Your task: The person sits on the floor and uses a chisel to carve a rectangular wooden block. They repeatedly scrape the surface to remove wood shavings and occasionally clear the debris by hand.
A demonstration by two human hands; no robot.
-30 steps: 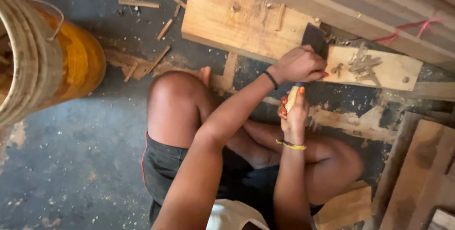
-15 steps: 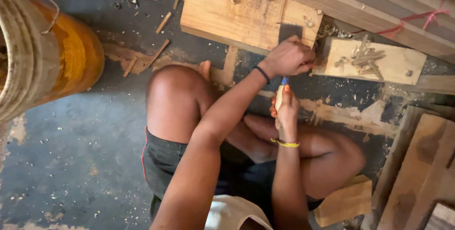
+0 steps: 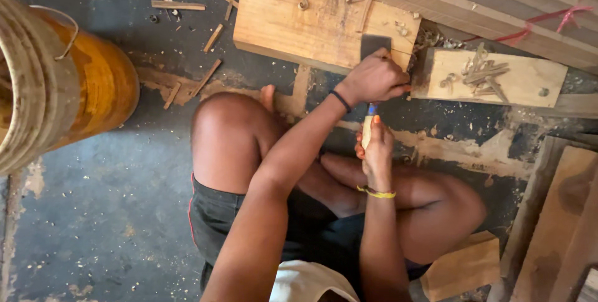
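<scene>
My left hand (image 3: 374,78) has slid down, pressed onto the dark blade (image 3: 375,45) against the wooden plank (image 3: 299,18), my right hand (image 3: 377,146) pinching the yellow-handled tool (image 3: 368,129); a slip could cut knuckles.

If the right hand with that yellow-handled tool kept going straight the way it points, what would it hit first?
The right hand points up the picture, so it would likely meet the left hand first, which rests just ahead on the edge of the wooden board. Depth is unclear; it might pass beneath.
</scene>
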